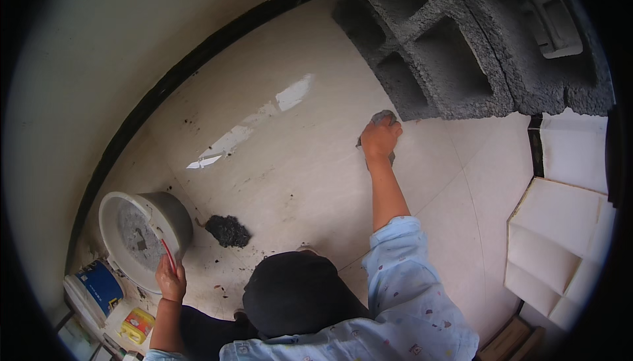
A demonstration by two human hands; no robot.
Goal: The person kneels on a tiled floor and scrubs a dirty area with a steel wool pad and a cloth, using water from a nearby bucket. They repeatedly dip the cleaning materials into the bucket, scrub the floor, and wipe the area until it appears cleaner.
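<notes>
My right hand (381, 138) presses a wet grey cloth (384, 115) flat against the pale tiled floor (316, 173), beside the lower corner of the concrete blocks. At the left, my left hand (171, 278) grips the red handle (168, 253) of a white plastic bucket (184, 217). Greyish water with foam (132, 225) fills part of the bucket, and a small dark patch shows on its surface. A clump of wet black debris (228, 231) lies on the floor just right of the bucket.
Stacked hollow concrete blocks (460, 59) stand at the upper right. A blue-and-white pail (99, 287) and a yellow jug (136, 325) sit at lower left. Dark skirting (163, 86) follows the wall. White tiled steps (549, 247) are at the right. Dark specks dot the floor.
</notes>
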